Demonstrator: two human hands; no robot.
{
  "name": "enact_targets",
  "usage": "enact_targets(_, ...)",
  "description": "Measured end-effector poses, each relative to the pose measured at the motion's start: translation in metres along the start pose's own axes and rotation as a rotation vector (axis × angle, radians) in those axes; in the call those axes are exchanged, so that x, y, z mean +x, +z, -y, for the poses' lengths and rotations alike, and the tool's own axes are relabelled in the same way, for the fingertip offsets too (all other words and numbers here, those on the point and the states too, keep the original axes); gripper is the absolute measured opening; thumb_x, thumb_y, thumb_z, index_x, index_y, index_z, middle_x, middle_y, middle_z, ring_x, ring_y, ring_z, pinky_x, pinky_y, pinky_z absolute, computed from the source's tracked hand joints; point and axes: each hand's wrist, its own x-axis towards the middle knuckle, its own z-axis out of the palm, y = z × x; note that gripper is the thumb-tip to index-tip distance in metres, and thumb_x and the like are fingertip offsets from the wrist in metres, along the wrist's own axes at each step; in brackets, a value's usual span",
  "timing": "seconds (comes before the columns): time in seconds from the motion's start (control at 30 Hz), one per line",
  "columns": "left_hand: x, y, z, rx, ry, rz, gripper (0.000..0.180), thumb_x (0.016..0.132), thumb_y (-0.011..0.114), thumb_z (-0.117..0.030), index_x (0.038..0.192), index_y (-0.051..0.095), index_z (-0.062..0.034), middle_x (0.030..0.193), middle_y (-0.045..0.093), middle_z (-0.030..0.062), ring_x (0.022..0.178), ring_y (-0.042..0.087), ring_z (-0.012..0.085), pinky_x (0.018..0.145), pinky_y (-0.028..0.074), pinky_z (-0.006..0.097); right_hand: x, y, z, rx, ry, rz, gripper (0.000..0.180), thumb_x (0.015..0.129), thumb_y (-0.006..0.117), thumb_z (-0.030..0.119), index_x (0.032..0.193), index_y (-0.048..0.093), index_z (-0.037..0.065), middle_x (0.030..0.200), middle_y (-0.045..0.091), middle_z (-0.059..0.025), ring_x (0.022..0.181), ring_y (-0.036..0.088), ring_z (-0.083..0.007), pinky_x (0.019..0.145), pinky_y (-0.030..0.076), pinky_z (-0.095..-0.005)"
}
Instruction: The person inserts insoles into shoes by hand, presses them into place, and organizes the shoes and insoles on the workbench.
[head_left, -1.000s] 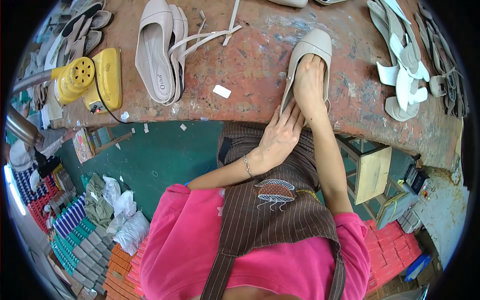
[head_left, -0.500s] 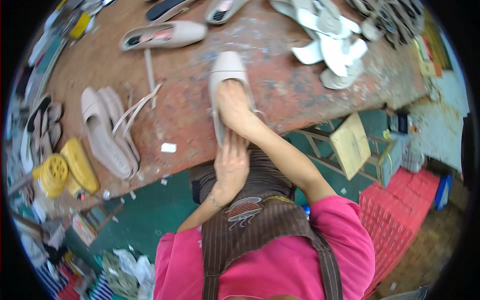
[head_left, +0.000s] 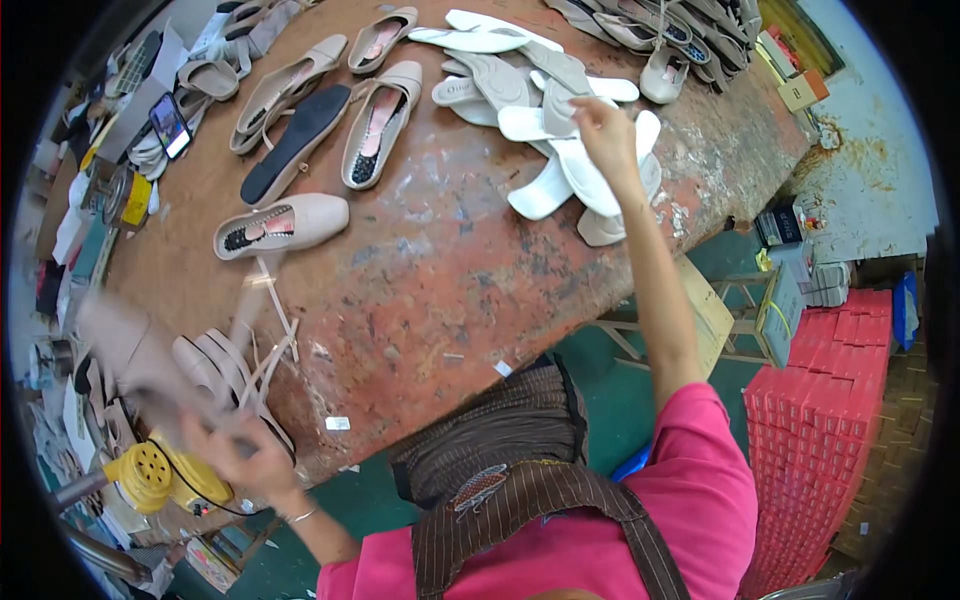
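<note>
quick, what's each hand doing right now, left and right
Left hand: closed on a blurred beige shoe at the workbench's near left edge.
Right hand: closing on a white insole in the pile; firm grip cannot be told.

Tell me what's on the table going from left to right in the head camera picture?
Left hand with a blurry shoe → beige shoe → black sole → white insoles → right hand.
</note>
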Motion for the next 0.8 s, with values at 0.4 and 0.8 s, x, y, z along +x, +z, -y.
enact_targets(0.4, -0.097, 0.005, 0.031, 0.299, -0.335, 0.219, 0.062, 0.078, 0.079, -0.021, 0.126, 0.049, 0.0054, 0.144, 0.041, 0.0224, 0.138, 0.027, 0.0432, 0.107, 0.032, 0.054, 0.185, 0.098, -0.076, -0.524, 0.015, 0.322, 0.07, 0.069, 0.075, 0.048, 0.118, 0.061, -0.001, 0.118, 0.063, -0.025, 0.109, 0.062, -0.0375, 0.094, 0.048, -0.044)
enact_targets(0.8, -0.135, -0.026, 0.093, 0.386, -0.587, 0.043, 0.064, 0.068, 0.079, -0.01, 0.126, 0.054, -0.0051, 0.126, 0.049, 0.023, 0.118, 0.049, 0.043, 0.099, 0.042, 0.048, 0.167, 0.013, -0.053, 0.823, 0.521, 0.543, 0.06, 0.074, 0.049, 0.005, 0.133, 0.044, -0.009, 0.106, 0.064, -0.0207, 0.095, 0.065, -0.0291, 0.092, 0.052, -0.0368)
